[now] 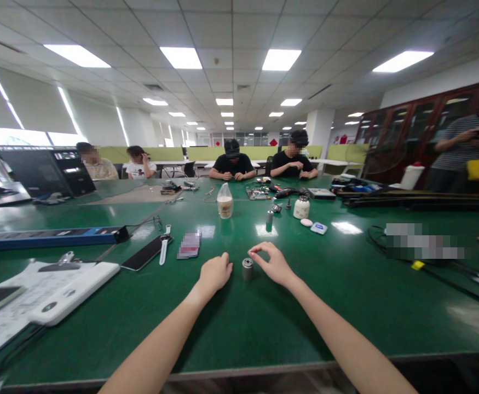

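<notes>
- The green tabletop spreads across most of the view, glossy with reflected ceiling lights.
- Two people in black shirts, one near the middle and another to the right, sit at its far side with their heads bent.
- A black computer case stands at the far left.
- A long blue bar lies on the left, nearer than the case.
- Closer in on the left are sheets of paper under a metal clip, with a white bar along their right side.
- The left hand is loosely curled just left of a metal cylinder; whether anything is inside its fingers, I cannot tell.
- The right hand is on the other side, thumb and forefinger drawn narrowly together near the cylinder's top; I cannot tell whether they pinch something or touch the rim.
- A cup in a clear plastic bag stands farther away.
- A black phone lies left of the hands, beside a white-strapped watch.
- A white jar stands far right of the bagged cup.
- The metal cylinder stands upright on the tabletop between both hands.
- A slimmer cylinder stands beyond it.
- A pinkish oval lies in front of the jar.
</notes>
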Available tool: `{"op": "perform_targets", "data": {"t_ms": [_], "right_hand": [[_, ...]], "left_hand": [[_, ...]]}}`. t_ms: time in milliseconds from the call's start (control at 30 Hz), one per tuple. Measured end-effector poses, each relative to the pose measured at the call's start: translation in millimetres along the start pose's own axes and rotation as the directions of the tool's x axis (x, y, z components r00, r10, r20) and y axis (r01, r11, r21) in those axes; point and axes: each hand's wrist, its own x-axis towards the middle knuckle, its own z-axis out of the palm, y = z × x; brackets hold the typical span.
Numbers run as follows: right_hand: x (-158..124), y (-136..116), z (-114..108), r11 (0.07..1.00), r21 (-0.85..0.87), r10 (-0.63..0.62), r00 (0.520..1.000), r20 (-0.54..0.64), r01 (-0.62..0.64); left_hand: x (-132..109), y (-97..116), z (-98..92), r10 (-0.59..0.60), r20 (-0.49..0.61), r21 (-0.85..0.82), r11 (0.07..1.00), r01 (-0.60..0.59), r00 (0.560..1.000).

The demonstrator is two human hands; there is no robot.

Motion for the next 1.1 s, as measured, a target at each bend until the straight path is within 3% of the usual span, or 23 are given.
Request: {"op": "perform_targets", "data": {"t_ms": [233,433,733,1100], "right_hand": [[-4.1,-4.1,7.2,0.998,-0.025,-0.049,0.993,0.112,0.052],[-3.6,-3.9,6.1,0.998,-0.044,-0.046,0.997,0.056,0.049],[-4.2,-3.8,0.6,0.993,-0.115,-0.027,0.994,0.104,0.039],[-4.6,-3.2,3.4,0.993,-0.114,0.017,0.999,0.043,-0.012]], "left_hand": [[-0.2,0.6,-1.2,-0.010,0.013,-0.004,1.000,0.010,1.000],[0.5,0.3,0.4,-0.008,0.009,-0.013,1.000,0.008,1.000],[-0.8,1.5,-0.8,0.007,-0.022,0.006,1.000,-0.007,1.000],[1.4,-0.2,2.8,0.017,-0.026,0.007,1.000,-0.017,1.000]]}}
